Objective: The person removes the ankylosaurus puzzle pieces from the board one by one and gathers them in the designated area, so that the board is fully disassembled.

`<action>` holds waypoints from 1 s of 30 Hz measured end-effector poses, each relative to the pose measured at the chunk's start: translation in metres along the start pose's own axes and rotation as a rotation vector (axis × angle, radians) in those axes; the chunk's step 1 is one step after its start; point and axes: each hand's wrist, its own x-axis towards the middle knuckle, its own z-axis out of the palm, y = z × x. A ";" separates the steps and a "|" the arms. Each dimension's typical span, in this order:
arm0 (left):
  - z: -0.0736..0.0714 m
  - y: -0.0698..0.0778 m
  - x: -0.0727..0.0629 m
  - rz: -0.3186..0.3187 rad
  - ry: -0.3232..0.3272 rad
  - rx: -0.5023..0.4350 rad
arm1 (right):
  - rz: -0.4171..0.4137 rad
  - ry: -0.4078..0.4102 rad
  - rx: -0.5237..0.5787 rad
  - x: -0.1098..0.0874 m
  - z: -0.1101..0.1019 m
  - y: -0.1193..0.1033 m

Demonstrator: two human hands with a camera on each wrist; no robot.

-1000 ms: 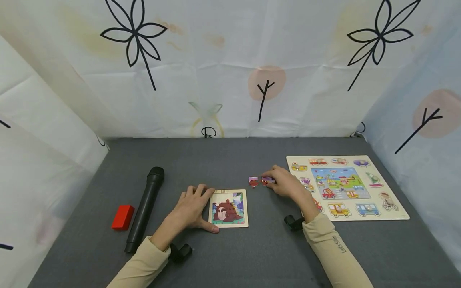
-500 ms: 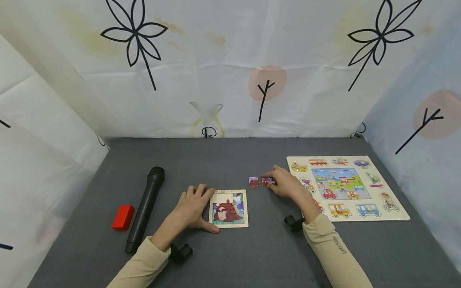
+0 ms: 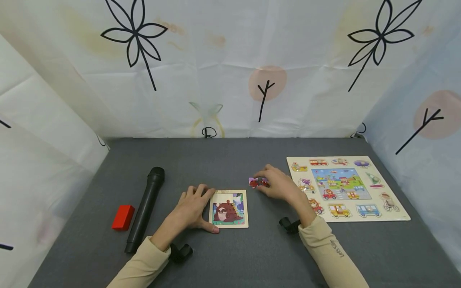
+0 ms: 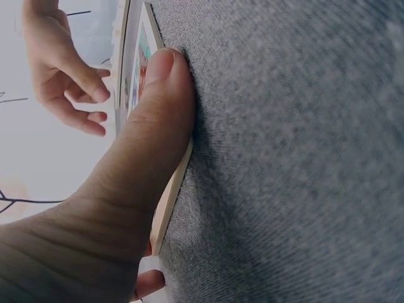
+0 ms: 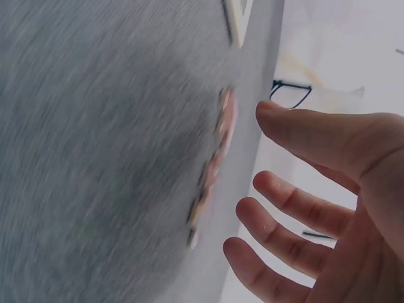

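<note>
A small wooden jigsaw board (image 3: 246,210) with a brown animal picture lies on the table. My left hand (image 3: 192,208) holds it by the left side, thumb along the near edge and a finger at the far edge; the thumb covers part of it in the left wrist view. Small purple-and-red jigsaw pieces (image 3: 253,182) lie flat beyond the board's right corner. Over them hovers my right hand (image 3: 279,184), partly hiding them. In the right wrist view its fingers (image 5: 271,230) and thumb are spread apart, with a gap to the pieces (image 5: 226,126).
At the right lies a large wooden vehicle puzzle board (image 3: 340,216), close to my right forearm. A black microphone-shaped cylinder (image 3: 145,210) and a red block (image 3: 123,217) lie left of my left hand. Printed cloth walls (image 3: 230,100) enclose the grey table (image 3: 230,260).
My right hand has shifted a little to the left and now stands over the jigsaw pieces, its fingers off them. The left hand and the board it holds have stayed put.
</note>
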 end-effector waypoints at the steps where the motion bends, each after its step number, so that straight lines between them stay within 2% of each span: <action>1: 0.000 0.000 0.000 0.000 -0.002 0.000 | -0.001 -0.003 0.003 0.000 0.001 -0.003; 16: -0.001 -0.001 0.001 0.002 -0.028 -0.001 | -0.136 -0.060 -0.012 0.004 0.022 -0.043; 30: -0.001 0.000 0.001 -0.011 -0.045 -0.006 | -0.156 -0.083 -0.024 0.003 0.037 -0.047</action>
